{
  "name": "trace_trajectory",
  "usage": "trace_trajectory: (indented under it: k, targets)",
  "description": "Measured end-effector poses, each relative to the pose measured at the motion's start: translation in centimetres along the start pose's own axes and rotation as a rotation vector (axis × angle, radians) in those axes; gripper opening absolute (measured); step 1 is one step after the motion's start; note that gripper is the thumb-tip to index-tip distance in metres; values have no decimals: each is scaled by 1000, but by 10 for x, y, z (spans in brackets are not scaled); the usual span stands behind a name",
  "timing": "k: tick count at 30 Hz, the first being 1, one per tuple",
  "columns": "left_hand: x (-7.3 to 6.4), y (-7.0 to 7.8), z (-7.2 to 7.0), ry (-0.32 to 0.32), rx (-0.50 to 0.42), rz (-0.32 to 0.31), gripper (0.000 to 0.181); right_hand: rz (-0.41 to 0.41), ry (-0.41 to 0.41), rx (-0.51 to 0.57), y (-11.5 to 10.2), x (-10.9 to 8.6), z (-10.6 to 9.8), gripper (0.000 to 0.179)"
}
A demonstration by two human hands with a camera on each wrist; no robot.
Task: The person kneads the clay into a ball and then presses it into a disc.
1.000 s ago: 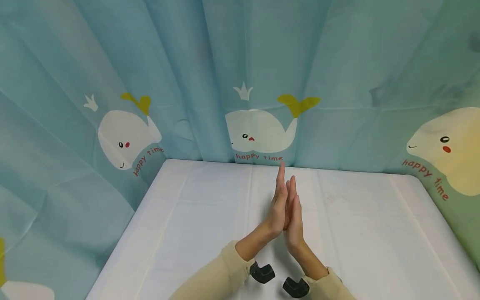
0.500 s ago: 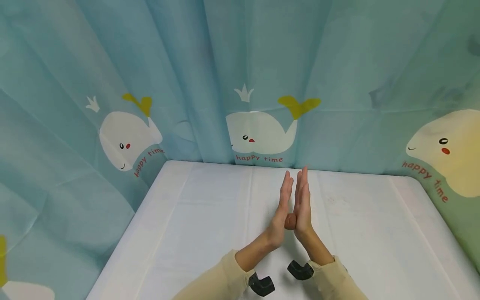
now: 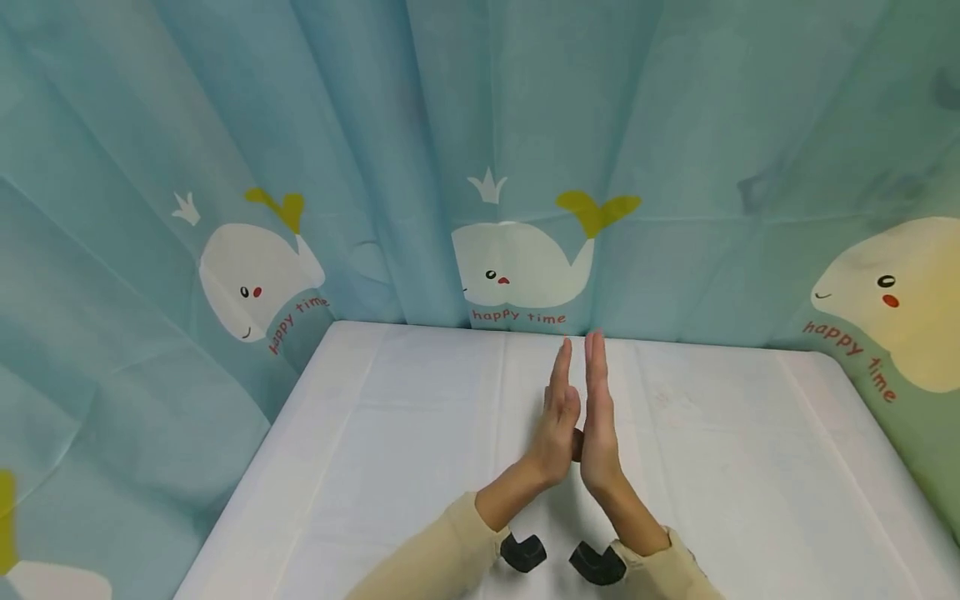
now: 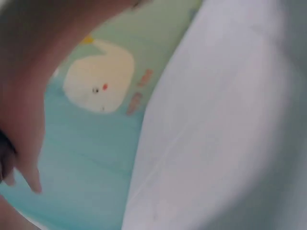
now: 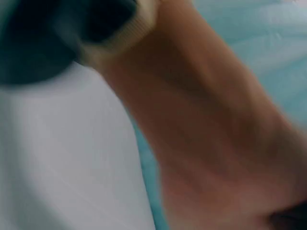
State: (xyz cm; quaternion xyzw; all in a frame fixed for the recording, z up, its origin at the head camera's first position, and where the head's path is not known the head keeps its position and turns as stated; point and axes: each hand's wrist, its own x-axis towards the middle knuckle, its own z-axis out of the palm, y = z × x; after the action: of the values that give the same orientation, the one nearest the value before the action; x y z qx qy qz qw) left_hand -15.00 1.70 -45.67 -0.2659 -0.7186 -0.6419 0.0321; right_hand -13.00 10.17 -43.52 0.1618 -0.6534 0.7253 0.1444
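Observation:
A small brown lump (image 3: 577, 445), round and smooth like clay, sits between the palms in the head view, mostly covered by them. My left hand (image 3: 553, 437) presses it from the left, fingers straight and pointing to the table's far edge. From the other side my right hand (image 3: 600, 425) lies flat against it, its fingers straight and together. Both hands stand upright on edge, palm facing palm, above the table. The left wrist view has a blurred hand (image 4: 21, 124) at its left side. A blurred wrist (image 5: 201, 105) fills much of the right wrist view.
Beneath the hands is a table with a white cover (image 3: 405, 417). A blue-green curtain (image 3: 390, 167) with printed whales hangs behind it and along the sides. Black camera mounts (image 3: 523, 552) stick out at both cuffs.
The palms slide back and forth against each other. Since half a second ago the left hand has moved slightly forward and the right slightly back, and less of the brown lump shows.

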Motion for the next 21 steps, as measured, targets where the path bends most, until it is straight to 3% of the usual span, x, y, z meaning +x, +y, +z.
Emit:
trace_trajectory:
  k: [6, 9, 12, 14, 17, 21]
  targets:
    - [-10, 19, 4, -82, -160, 12, 69, 56, 95, 63, 26, 16, -15, 54]
    - [-6, 25, 1, -76, -173, 56, 73, 94, 66, 79, 35, 4, -9, 55]
    - [3, 22, -5, -33, -131, 82, 76, 82, 2, 107, 29, -12, 3, 56]
    - [10, 16, -9, -4, -109, 52, 74, 41, -32, 106, 19, -18, 9, 56]
    - [13, 5, -9, -17, -104, -30, 71, -25, -47, 54, 0, -16, 11, 55]
    - [1, 1, 1, -77, -200, -120, 70, -30, 6, 46, -6, 2, 0, 56]
